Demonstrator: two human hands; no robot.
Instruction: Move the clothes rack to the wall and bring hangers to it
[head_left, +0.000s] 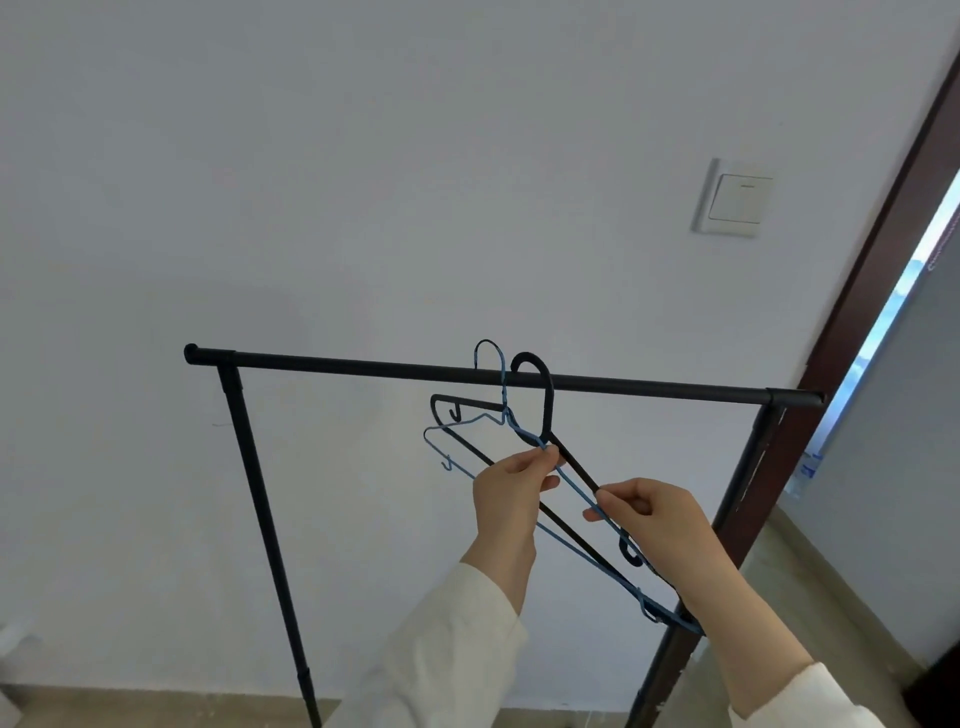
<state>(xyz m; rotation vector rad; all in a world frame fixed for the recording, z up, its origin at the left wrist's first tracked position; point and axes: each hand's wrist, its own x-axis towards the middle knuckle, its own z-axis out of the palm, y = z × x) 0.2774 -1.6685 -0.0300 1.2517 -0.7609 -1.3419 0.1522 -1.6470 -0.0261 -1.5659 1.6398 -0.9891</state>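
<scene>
A black clothes rack (363, 368) stands against the white wall, its top bar running across the middle of the view. Two hangers hook over the bar near its centre: a thick black hanger (544, 400) and a thin blue wire hanger (500, 364). Both hang tilted, with their right ends lower. My left hand (511, 493) pinches the blue hanger just below its neck, where the two hangers cross. My right hand (657, 525) grips the right arm of the blue hanger, beside the black one's arm. White sleeves cover both forearms.
A white light switch (735, 198) sits on the wall at upper right. A dark brown door frame (878, 280) runs diagonally down the right side, close to the rack's right post (748, 483). A beige floor strip (156, 709) shows at the bottom.
</scene>
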